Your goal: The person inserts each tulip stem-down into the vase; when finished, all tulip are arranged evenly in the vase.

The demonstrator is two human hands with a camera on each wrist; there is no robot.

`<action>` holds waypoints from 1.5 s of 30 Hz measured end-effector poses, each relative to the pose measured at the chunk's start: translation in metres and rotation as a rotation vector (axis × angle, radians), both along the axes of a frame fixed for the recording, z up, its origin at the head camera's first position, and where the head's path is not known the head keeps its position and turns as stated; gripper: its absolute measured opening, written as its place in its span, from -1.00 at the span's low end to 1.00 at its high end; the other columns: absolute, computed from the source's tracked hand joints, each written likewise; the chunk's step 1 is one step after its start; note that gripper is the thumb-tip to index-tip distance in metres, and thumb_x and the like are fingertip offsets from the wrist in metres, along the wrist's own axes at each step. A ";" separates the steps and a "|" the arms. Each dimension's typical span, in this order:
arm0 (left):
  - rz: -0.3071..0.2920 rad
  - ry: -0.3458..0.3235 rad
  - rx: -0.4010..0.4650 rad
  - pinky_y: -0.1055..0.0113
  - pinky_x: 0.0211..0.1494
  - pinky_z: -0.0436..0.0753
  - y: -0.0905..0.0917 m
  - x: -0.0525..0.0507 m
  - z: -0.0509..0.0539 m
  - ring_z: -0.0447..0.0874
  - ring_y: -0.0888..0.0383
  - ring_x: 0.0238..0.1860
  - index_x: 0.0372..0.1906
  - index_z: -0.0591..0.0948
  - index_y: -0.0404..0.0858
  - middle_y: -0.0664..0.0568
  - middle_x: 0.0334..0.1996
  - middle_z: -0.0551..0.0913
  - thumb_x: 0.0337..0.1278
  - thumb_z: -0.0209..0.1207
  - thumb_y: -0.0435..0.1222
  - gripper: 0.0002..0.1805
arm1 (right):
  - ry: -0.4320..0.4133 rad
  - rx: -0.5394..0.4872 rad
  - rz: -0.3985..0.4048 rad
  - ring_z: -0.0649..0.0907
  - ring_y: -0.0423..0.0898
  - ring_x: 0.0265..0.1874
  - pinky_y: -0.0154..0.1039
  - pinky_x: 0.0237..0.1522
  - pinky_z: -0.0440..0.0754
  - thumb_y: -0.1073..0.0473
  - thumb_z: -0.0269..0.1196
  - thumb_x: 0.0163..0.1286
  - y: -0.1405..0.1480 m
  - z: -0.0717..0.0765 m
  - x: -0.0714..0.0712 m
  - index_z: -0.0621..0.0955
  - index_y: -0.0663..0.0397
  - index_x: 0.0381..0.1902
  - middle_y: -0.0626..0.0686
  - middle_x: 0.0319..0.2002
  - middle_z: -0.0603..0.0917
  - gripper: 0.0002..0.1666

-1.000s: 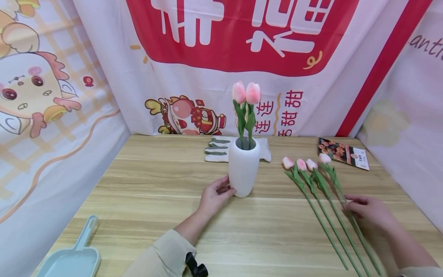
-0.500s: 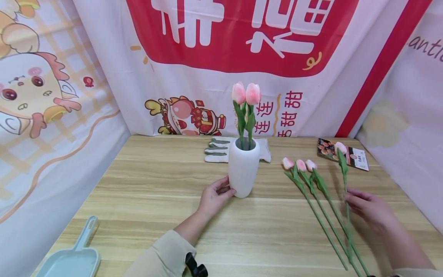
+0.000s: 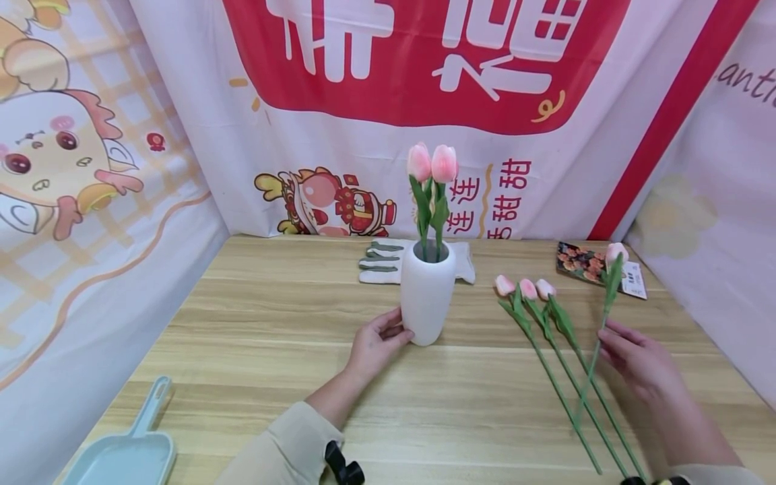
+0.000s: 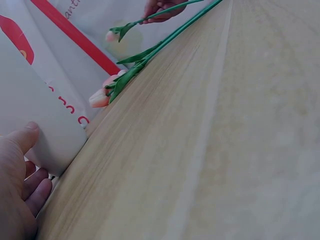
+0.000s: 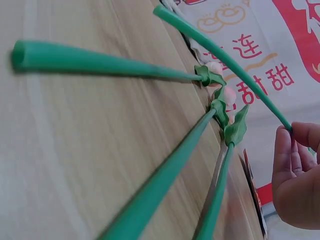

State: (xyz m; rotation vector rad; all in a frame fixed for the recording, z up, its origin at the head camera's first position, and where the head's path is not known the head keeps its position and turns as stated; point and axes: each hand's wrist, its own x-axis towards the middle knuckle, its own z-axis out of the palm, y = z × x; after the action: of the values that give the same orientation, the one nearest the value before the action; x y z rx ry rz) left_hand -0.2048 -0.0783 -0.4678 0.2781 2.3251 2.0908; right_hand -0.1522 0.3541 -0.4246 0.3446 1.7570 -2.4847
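In the head view, a white vase (image 3: 426, 300) stands upright with two pink tulips (image 3: 435, 168) in it. My left hand (image 3: 376, 345) holds the vase low on its left side; the left wrist view shows the thumb against the white wall (image 4: 42, 110), with the fingers partly hidden behind the base. On the right, my right hand (image 3: 644, 364) pinches one pink tulip (image 3: 612, 277) by its green stem, flower up. That stem's lower end hangs across three tulips (image 3: 564, 325) lying side by side. The right wrist view shows the pinched stem (image 5: 225, 57) between thumb and fingers.
A white glove with green stripes (image 3: 382, 263) lies behind the vase. At the back right is a printed flower card (image 3: 582, 263), partly behind the raised tulip. A light blue dustpan (image 3: 124, 461) sits front left. Printed cloth (image 3: 200, 121) hangs round the table.
My right hand has lifted the rightmost tulip off the table. Its flower has swung right and its stem end left, over the others. The left hand and vase have stayed put.
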 end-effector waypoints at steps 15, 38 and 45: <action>0.002 0.004 -0.019 0.28 0.09 0.73 0.000 0.001 0.003 0.69 -0.15 0.08 0.21 0.54 -0.36 -0.26 0.11 0.65 0.07 0.36 -0.40 -0.46 | -0.017 -0.286 -0.186 0.74 -0.20 -0.43 -0.43 -0.31 0.76 0.45 0.22 0.33 -0.028 0.012 -0.006 0.69 -0.08 -0.37 -0.04 -0.45 0.76 -0.71; -0.002 -0.002 -0.004 0.24 0.11 0.72 0.000 -0.001 0.000 0.69 -0.14 0.08 0.21 0.54 -0.35 -0.26 0.11 0.65 0.08 0.37 -0.38 -0.46 | -0.015 -0.424 -0.456 0.71 -0.16 -0.46 -0.44 -0.38 0.74 0.50 0.33 0.19 -0.080 0.036 -0.035 0.28 -0.10 -0.03 0.01 -0.49 0.68 -0.39; 0.009 0.006 -0.009 0.20 0.10 0.73 0.001 -0.002 -0.003 0.69 -0.15 0.08 0.21 0.53 -0.38 -0.28 0.11 0.65 0.07 0.36 -0.41 -0.46 | 0.043 -0.473 -0.498 0.71 -0.14 -0.48 -0.41 -0.46 0.74 0.52 0.35 0.16 -0.090 0.051 -0.037 0.38 -0.05 -0.07 0.02 -0.48 0.68 -0.46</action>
State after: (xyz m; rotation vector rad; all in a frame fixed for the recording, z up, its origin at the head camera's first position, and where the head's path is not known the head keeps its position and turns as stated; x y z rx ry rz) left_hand -0.2063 -0.0774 -0.4705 0.2743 2.3425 2.0861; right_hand -0.1892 0.2644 -0.3735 0.7624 1.1287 -3.1544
